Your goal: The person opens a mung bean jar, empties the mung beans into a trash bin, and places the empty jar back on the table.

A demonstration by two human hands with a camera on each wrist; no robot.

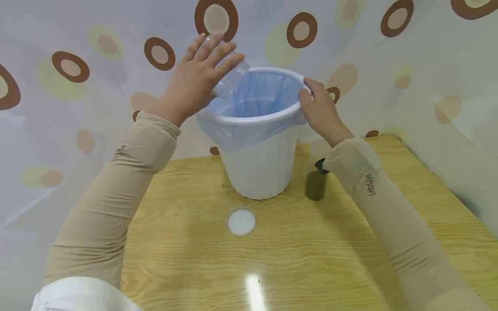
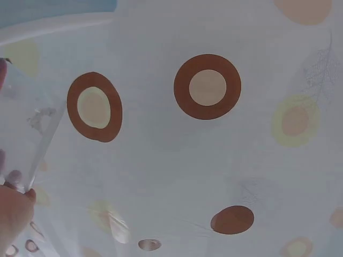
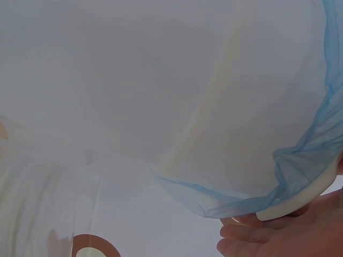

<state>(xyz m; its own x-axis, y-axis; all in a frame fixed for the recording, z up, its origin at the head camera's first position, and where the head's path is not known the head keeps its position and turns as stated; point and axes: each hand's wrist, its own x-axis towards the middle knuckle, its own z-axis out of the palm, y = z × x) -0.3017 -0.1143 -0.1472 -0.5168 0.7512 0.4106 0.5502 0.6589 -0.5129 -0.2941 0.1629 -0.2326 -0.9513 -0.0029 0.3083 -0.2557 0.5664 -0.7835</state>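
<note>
The left hand (image 1: 196,82), its fingers spread and lightly bent, with the thumb opposite, grips a clear jar (image 1: 232,82) tilted over the bin's left rim; its plastic is smooth and see-through. A round, white-centred lid (image 1: 241,221) lies on the wood-grained table (image 1: 186,250) before the tapered white bin (image 1: 258,172), lined with thin, wrinkled blue film (image 1: 268,88). The right hand (image 1: 322,113) pinches the bin's right rim, fingers curled over it, above a jar of green bits (image 1: 315,185).

Bright head view, glare on wooden table (image 1: 186,259), dim wrist views
</note>
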